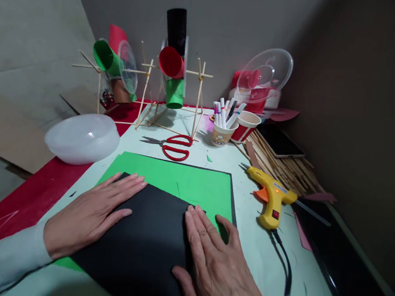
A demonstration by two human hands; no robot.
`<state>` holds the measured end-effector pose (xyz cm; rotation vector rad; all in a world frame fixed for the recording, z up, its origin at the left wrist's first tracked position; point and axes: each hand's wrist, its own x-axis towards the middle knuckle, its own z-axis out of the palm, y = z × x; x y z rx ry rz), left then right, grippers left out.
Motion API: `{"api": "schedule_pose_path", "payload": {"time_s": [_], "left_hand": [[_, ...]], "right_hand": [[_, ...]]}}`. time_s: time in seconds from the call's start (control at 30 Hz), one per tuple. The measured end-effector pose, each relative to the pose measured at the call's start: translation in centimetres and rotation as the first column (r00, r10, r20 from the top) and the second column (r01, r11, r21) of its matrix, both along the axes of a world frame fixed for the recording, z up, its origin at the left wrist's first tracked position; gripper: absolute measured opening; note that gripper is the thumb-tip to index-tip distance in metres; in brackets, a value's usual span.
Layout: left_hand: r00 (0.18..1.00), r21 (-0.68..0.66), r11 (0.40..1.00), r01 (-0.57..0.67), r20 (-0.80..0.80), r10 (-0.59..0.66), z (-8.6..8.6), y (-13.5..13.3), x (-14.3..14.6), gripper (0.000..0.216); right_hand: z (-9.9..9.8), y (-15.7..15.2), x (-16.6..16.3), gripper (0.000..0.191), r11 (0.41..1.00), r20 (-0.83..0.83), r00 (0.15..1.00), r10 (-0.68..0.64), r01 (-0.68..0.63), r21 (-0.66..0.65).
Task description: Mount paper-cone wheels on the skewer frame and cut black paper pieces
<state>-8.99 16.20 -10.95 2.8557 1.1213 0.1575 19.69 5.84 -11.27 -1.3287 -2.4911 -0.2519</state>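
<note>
Left grip (pixel 90 214) and right grip (pixel 217 261) rested flat, thumbs apart from fingers, on a black sheet (pixel 150 243).
The left lay toward the sheet's ten o'clock, the right toward three; a green sheet (pixel 179 179) showed beneath toward twelve, scissors (pixel 163 144) beyond it on the tabletop (pixel 258 266), a yellow glue gun (pixel 275 198) at two.

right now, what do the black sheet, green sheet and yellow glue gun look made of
Black sheet: probably matte card or paper, flat with crisp edges. Green sheet: likely similar, dull and thin. Glue gun: seemingly smooth plastic, from its molded-looking yellow body.
</note>
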Motion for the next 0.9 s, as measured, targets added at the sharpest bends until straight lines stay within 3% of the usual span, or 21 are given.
{"api": "schedule_pose_path", "payload": {"time_s": [0.33, 0.9], "left_hand": [[1.000, 0.093, 0.996, 0.000, -0.024, 0.002, -0.1, -0.2, -0.3, 0.066], [0.999, 0.107, 0.994, -0.019, -0.038, 0.023, -1.3, 0.4, -1.5, 0.068]], "right_hand": [[-0.2, 0.0, 0.2, 0.058, 0.998, 0.022, 1.000, -0.018, 0.016, 0.069], [0.3, -0.3, 1.2, 0.062, 1.000, 0.044, 0.999, -0.019, 0.019, 0.009]]}}
